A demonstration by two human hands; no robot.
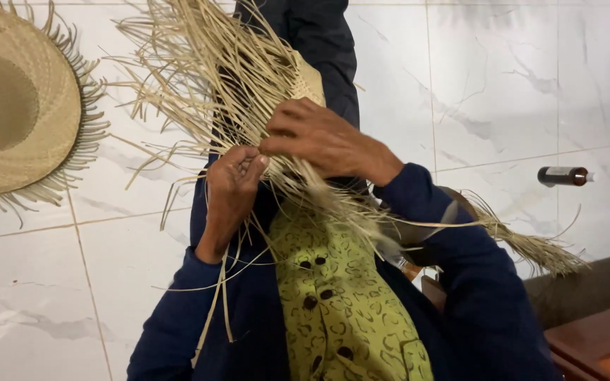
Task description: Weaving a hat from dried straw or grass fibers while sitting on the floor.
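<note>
Your left hand (233, 180) is closed in a fist around a bunch of pale dry straw strands (199, 77), pinching them just beside the woven edge. Your right hand (323, 137) lies at about two o'clock from it, touching it at the fingertips, fingers curled down over the same strands where they join the half-woven tan straw piece (308, 81). From both hands the loose strands fan up and out toward eleven o'clock; a second tail of straw (531, 247) trails past your right forearm toward four o'clock. That is the long axis, eleven to four, with your hands close to its middle. Neither hand is nearer: both are on the work.

A finished round straw hat with a frayed brim (15, 116) lies on the white marble-look tiled floor (495, 92) at nine o'clock, well apart. A small dark bottle (563, 176) lies on its side at three o'clock.
</note>
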